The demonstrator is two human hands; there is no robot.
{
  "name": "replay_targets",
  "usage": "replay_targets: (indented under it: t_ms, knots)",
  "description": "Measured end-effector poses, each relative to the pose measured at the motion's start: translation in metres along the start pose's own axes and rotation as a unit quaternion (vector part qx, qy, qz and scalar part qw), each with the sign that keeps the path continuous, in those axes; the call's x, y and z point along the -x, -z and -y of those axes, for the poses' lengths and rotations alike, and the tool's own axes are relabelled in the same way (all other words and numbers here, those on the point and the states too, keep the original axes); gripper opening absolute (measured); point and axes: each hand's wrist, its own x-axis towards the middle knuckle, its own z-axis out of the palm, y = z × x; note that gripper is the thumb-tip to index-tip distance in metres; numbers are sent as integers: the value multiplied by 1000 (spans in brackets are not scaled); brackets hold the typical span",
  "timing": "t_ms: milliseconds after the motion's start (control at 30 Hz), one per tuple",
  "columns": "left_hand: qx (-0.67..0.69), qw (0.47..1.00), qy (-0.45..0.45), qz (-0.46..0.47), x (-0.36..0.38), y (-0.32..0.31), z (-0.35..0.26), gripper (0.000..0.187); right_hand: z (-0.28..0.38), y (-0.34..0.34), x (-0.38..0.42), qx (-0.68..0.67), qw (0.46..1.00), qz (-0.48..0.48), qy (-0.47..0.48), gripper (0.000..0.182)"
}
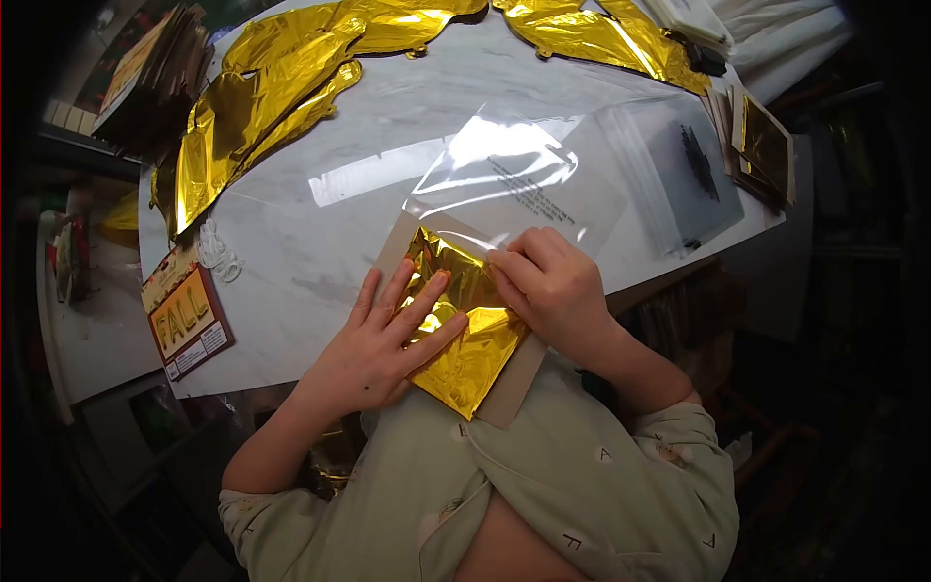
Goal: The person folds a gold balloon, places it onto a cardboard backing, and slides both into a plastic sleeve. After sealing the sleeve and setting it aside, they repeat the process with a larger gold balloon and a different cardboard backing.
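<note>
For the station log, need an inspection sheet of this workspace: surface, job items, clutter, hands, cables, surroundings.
Surface: pale marbled table.
Job items: folded gold foil on a card, near end past the table edge; clear bag with printed text just beyond.
Clutter: foil shapes along the far side; FALL pack and white string at left; small stack at right edge.
Hands: left hand spread on the foil; right hand fingers closed at its upper right edge, exact grip unclear.
Cables: nothing seen.
Surroundings: side surface at left; outer areas too dark to read.
</note>
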Motion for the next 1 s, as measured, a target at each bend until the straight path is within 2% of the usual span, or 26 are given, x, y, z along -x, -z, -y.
replay_targets:
  t_ms: [167,300,400,500,600,667,700,767,867,1000]
  knots:
    - [5,1000,2,2,0,2,0,64,0,3,-1,-87,994,-51,41,21]
    - [17,1000,-4,2,0,0,0,66,-6,7,0,-68,996,-37,47,21]
    - [29,1000,-1,1,-1,-1,-1,67,-9,8,-4,-60,996,-62,11,22]
    - [30,1000,1,2,0,0,-2,68,-2,9,-5,-67,995,-64,31,20]
    - [31,1000,5,2,0,0,-3,68,-2,8,-8,-36,996,-68,48,27]
    - [30,1000,5,5,0,-1,-3,68,-2,7,-11,-18,996,-11,85,35]
    - [24,1000,4,1,0,-2,-3,67,-2,5,-13,-18,996,-12,84,35]
    - [18,1000,1,-3,0,-2,-3,67,1,3,-17,54,992,35,111,39]
    - [13,1000,4,-4,0,-3,-3,64,5,2,-23,128,981,60,133,40]
    - [14,1000,2,-15,1,-5,-3,63,10,-1,-34,159,971,97,148,45]
